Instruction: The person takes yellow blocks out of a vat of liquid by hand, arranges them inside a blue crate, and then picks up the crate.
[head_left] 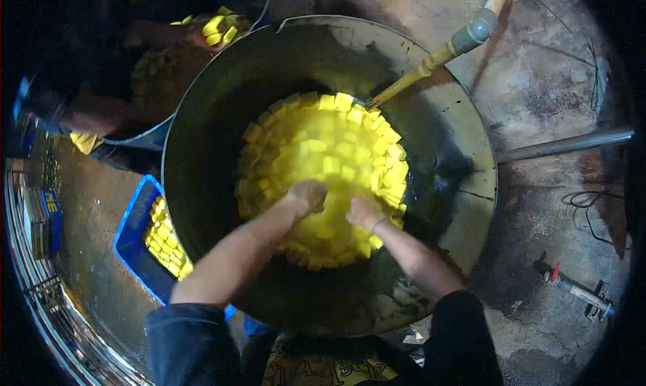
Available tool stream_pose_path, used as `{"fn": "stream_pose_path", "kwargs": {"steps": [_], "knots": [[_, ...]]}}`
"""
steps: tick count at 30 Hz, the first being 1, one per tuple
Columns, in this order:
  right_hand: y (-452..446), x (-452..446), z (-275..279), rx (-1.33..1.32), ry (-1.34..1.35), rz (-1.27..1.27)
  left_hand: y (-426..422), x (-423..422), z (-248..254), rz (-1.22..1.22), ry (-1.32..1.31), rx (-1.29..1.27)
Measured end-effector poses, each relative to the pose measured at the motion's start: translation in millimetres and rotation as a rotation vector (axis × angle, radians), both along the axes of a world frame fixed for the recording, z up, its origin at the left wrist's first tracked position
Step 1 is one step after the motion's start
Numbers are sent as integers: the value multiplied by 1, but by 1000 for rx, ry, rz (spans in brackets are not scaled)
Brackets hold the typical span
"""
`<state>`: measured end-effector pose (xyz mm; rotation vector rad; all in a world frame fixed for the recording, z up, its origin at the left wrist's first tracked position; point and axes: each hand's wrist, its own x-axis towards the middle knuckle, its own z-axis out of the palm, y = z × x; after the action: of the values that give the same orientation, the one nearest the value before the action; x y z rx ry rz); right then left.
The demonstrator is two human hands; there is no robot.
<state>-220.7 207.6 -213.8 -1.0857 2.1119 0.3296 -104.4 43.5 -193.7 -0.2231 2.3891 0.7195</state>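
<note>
A large round metal pan sits in front of me. Many small yellow blocks lie in cloudy yellow liquid at its bottom. Over the near half of the blocks are both my hands, close together with a small gap between them. My left hand is closed, fingers curled and slightly blurred. Beside it, my right hand is also closed, thumb side toward the left hand. Whatever either hand grips, if anything, does not show against the yellow liquid.
A bamboo pole with a grey pipe joint leans into the pan from the upper right. Left of the pan stands a blue crate holding yellow blocks. Another person's arm is by a second vessel, upper left. A metal pipe lies at right.
</note>
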Motion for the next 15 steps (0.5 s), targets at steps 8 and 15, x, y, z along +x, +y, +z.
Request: {"fn": "stream_pose_path", "kwargs": {"steps": [8,15], "knots": [[76,15,-170,41,140,-60,82,67,-136,92,-524,139],[19,-68,-77,-56,-330,35,48,45,-124,-48,-352,204]]}}
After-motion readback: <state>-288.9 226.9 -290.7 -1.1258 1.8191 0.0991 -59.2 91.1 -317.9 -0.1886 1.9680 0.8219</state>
